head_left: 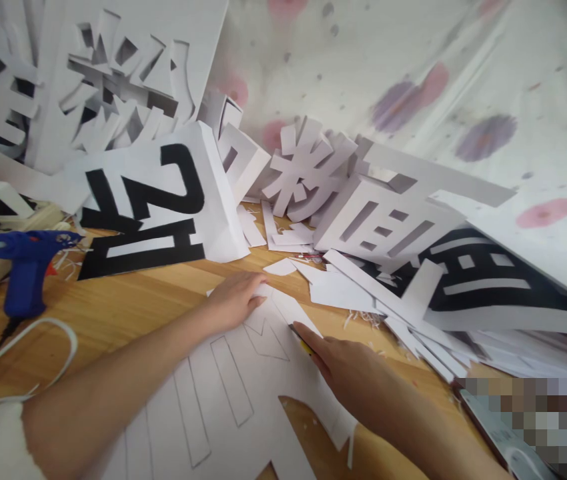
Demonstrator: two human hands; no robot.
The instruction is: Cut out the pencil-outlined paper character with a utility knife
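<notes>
A white foam board (263, 393) with pencilled outlines of letter strokes lies on the wooden table in front of me; parts of its right edge are cut away. My left hand (236, 300) rests on its far edge, pressing down, with the thumb apart from the fingers and nothing held. In my right hand (338, 357) is a craft knife (305, 344) with some yellow on its handle. The blade end touches the board beside a pencil line, just right of a V-shaped outline. Most of the handle is hidden by my fingers.
A blue hot glue gun (26, 267) stands at the left. Black printed characters on a paper sheet (223, 220) lie behind the board. White built-up letters (298, 173) lean against the flowered curtain (413, 67). Offcuts (343, 287) litter the right, near a blurred-out device (503, 427).
</notes>
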